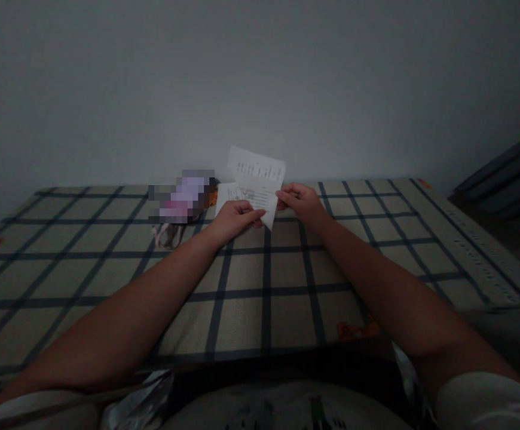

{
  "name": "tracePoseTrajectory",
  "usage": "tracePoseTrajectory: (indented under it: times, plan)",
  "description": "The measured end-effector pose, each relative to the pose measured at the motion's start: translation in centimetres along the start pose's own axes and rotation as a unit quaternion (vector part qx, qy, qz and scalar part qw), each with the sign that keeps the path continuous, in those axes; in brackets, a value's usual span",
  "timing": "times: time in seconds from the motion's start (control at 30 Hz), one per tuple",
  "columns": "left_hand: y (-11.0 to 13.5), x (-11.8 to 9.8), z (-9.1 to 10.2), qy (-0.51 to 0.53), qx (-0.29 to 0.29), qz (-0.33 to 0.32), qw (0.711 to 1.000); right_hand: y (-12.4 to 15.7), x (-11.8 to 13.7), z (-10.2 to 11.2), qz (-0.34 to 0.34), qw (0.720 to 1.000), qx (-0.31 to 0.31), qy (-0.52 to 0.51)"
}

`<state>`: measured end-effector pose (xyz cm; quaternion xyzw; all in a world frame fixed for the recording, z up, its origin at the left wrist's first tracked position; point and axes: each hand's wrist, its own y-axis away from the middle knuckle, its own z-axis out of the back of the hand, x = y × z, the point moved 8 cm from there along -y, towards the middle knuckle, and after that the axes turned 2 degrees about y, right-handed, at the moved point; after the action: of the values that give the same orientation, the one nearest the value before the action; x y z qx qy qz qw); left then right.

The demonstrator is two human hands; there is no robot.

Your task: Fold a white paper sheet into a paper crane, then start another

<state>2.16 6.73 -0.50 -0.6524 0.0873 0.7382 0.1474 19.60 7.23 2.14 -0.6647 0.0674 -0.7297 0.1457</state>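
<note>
A white sheet of printed paper point(260, 170) is held up, tilted, between my two hands. My left hand point(236, 216) pinches its lower edge, the thumb lying over the print. At the sheet's right edge, my right hand point(299, 200) grips it between thumb and fingers. Behind my left hand, a second white printed part point(226, 194) shows, resting low near the cloth; whether it joins the held sheet I cannot tell. Lines of small print are visible on the paper but too small to read.
A checked cloth point(264, 310) covers the surface below my hands. To the left lies a blurred-out purple and pink item point(186, 197) with pale straps point(169, 235). A plain wall point(260, 77) rises behind. Dark slatted material point(511, 179) stands at the right.
</note>
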Motion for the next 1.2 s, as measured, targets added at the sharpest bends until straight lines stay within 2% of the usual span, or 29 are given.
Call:
tracePoseTrajectory:
  times: [0.17,0.37,0.47,0.73,0.9,1.2]
  plan:
    - [0.2,-0.4,0.2,0.001,-0.021,-0.015,1.0,0.0,-0.5,-0.3,-0.016,1.0,0.007,-0.023]
    - [-0.1,-0.1,1.3,0.065,-0.074,-0.014,0.995,0.6,-0.9,-2.1,-0.053,0.993,0.108,-0.02]
    - [-0.5,0.4,1.6,0.083,-0.085,-0.015,0.993,1.0,-0.8,-2.5,-0.056,0.99,0.129,0.004]
    - [-0.5,0.3,1.0,0.108,-0.062,-0.007,0.992,0.8,-0.7,-2.2,-0.027,0.992,0.113,0.056]
    - [-0.2,0.0,0.1,0.065,-0.022,-0.012,0.998,0.6,-0.9,-2.1,-0.012,0.992,0.102,0.067]
    - [-0.1,-0.3,0.7,0.062,-0.06,0.002,0.996,0.7,-1.4,-2.2,-0.034,0.991,0.125,0.027]
